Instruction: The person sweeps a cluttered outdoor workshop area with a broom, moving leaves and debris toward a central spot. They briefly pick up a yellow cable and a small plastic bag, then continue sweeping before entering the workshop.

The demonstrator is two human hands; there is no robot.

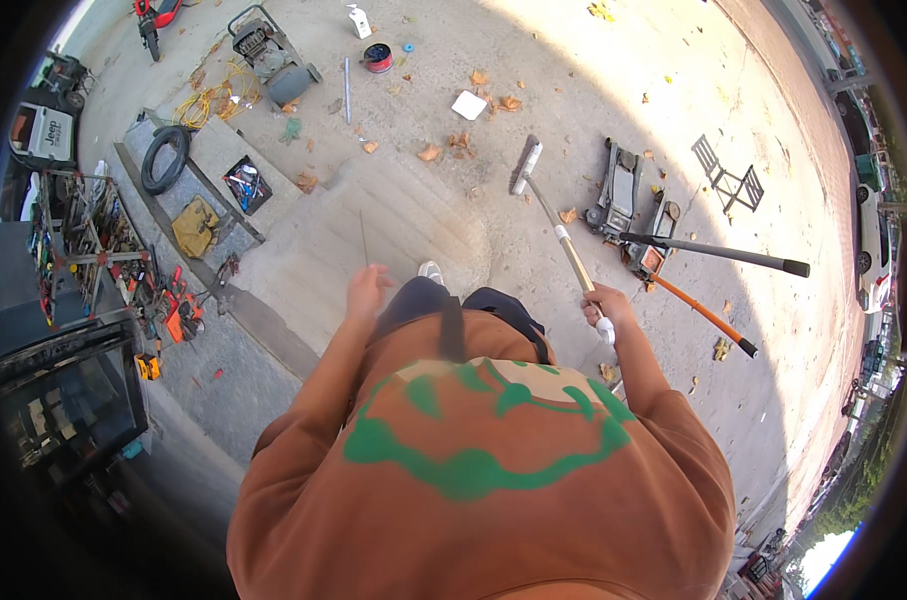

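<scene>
My right hand (605,305) is closed around the pale pole of a long T-shaped tool (576,262). Its white tubular head (526,167) points ahead, close to the concrete floor, and a white fitting caps the near end. On the other side, my left hand (370,290) is out in front of my hip with its fingers curled, slightly blurred. A thin dark rod (363,238) extends forward from those fingers. Beneath and ahead of that hand lies a smoother patch of concrete (373,215). One light shoe (430,271) shows below me.
Right: floor jacks (620,185) with a black handle (718,250) and an orange handle (708,318), plus a folding chair frame (728,175). Left: a black hose coil (166,160), a tool tray (246,186), red tools (181,312). Ahead: a wheeled machine (271,60), yellow cord (213,95).
</scene>
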